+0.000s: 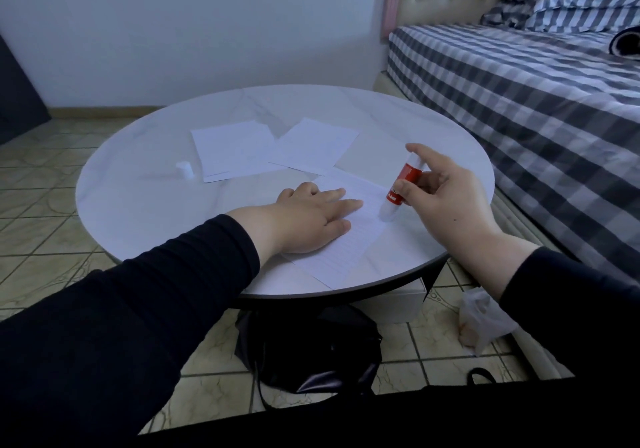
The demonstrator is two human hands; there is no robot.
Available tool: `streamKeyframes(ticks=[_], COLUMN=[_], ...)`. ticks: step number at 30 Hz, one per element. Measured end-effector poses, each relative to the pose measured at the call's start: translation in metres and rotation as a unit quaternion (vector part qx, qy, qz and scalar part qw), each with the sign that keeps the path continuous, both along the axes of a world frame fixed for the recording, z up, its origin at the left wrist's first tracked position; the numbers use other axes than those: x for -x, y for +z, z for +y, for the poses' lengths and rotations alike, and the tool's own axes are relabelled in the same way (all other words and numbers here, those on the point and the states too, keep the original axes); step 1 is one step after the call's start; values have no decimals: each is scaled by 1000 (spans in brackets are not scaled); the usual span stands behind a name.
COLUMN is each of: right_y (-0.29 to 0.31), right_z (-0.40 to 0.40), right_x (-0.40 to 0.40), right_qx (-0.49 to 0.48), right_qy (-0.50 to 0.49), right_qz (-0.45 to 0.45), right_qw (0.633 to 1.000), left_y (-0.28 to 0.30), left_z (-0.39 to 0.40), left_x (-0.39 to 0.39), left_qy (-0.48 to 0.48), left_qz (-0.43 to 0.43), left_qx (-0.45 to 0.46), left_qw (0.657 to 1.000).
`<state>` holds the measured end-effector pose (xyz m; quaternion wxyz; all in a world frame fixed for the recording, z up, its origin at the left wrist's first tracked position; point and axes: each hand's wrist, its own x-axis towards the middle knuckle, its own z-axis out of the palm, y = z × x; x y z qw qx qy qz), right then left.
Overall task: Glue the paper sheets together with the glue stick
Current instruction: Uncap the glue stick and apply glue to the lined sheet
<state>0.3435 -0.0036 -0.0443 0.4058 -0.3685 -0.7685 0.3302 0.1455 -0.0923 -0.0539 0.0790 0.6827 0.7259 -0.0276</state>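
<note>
On the round table (pixel 138 184), the lined sheet (pixel 349 239) lies at the near edge, with bare tabletop to its left, pressed flat by the open left hand (pixel 311 219). The right hand (pixel 446 194) pinches the glue stick (pixel 401 184) at its upper half. The stick stands almost upright, leaning far-right, with its white lower end on the sheet's right edge.

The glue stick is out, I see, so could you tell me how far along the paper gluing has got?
Done: the cap is off and stands on the table. In hand: the left hand presses flat on the near lined sheet, while the right hand holds the glue stick tip-down at that sheet's edge. Left: the far sheets lie apart, unjoined.
</note>
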Motion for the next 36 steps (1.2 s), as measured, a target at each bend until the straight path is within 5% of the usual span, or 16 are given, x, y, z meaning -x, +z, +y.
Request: streamKeyframes(ticks=[4,10,15,36], right_y=[-1,1,6,5], right_z=[-20,-19,-30,-36], right_x=[6,4,5,0], right_qx=[14,-1,20,-22], right_qy=[63,19,33,24], right_qz=[-1,-34,24,-69], right_qw=[998,999,999,997], left_y=[3,10,10,8], left_z=[-1,-8,-12,-16], left_x=[-1,-2,-5,-8], left_qy=[1,16,31,75], left_qz=[-10,-44,-8,68], left_qx=[-12,-41,4,22], left_qw=[1000,998,999,995])
